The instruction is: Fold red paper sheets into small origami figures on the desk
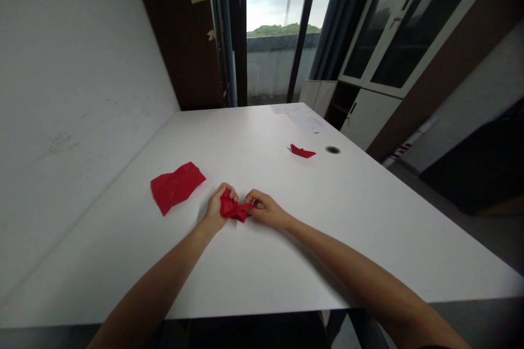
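On the white table [368,218] both my hands hold one partly folded piece of red paper [232,210]. My left hand [218,207] is closed round its left side, fingers curled over the top. My right hand [264,208] pinches its right tip against the table. A crumpled flat red sheet [176,185] lies to the left of my hands. A small folded red paper boat [302,151] sits farther back on the right.
A round cable hole [332,149] is in the table behind the boat. White printed sheets [301,117] lie at the far edge. The left table edge meets a white wall [73,92]. A glass-door cabinet [393,38] stands at the back right.
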`<action>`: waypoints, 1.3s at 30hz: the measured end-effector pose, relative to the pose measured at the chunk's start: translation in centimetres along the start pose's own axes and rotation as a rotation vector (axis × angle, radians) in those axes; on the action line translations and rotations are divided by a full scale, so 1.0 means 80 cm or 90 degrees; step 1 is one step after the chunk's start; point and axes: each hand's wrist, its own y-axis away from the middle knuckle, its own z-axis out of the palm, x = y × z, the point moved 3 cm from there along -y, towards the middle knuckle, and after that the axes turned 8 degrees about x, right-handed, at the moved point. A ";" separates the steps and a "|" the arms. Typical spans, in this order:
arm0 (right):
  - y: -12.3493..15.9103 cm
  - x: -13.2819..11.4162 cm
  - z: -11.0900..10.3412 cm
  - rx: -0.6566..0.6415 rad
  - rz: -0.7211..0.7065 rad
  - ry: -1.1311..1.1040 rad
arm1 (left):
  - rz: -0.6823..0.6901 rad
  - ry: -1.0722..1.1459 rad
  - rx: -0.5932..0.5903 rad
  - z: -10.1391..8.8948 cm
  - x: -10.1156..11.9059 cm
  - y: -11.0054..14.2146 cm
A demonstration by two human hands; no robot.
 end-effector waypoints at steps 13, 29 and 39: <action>-0.006 0.038 0.002 0.082 0.167 -0.178 | 0.062 -0.168 0.001 -0.007 -0.004 -0.003; -0.007 0.024 -0.010 0.133 0.180 -0.127 | 0.024 -0.383 -0.116 0.003 -0.008 0.006; -0.003 0.015 -0.019 0.261 0.048 -0.034 | -0.066 -0.128 -0.028 -0.001 -0.014 0.000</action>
